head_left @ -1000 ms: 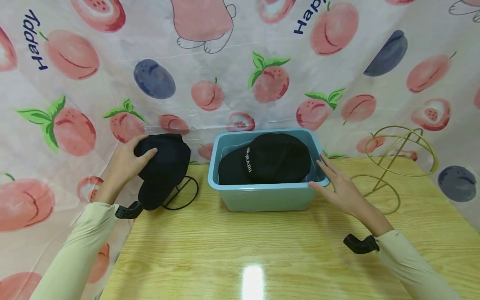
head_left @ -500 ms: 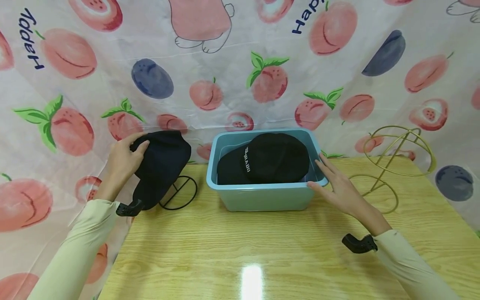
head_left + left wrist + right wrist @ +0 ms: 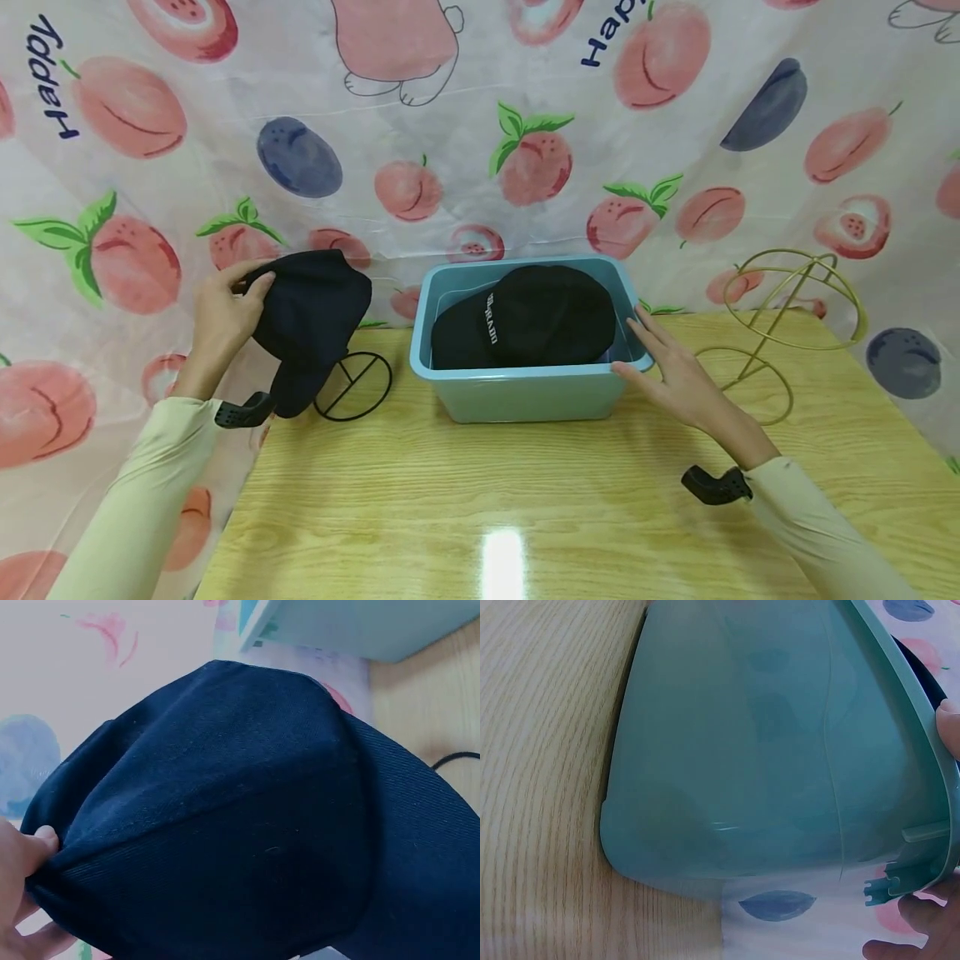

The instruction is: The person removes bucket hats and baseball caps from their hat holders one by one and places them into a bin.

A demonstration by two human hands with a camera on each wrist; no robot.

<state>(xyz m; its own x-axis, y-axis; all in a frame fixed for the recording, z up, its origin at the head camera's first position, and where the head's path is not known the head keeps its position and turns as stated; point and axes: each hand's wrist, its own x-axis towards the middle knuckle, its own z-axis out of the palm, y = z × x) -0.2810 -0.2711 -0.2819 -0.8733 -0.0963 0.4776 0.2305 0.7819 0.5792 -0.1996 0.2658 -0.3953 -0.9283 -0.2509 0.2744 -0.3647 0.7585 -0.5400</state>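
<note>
In the head view my left hand [image 3: 225,315] pinches the edge of a dark navy baseball cap [image 3: 311,304] between thumb and fingers. The cap hangs with its brim [image 3: 294,385] pointing down, beside and partly in front of a black wire stand [image 3: 354,392]. The left wrist view is filled by the cap's crown [image 3: 225,795], with my thumb on its rim. My right hand [image 3: 678,379] rests at the right front corner of a blue plastic bin [image 3: 525,396], thumb on the front rim, fingers fairly straight along the right side. Inside the bin lies a black cap [image 3: 558,317] with white lettering.
A gold wire stand [image 3: 772,333] with round rings leans at the right of the wooden table [image 3: 420,517]. Behind the table hangs a fruit-print cloth [image 3: 450,117]. Each wrist carries a black camera mount [image 3: 716,486].
The navy cap has moved up and left with my left hand, and more of the black stand shows. My right hand stays at the bin's corner; the head view shifts slightly.
</note>
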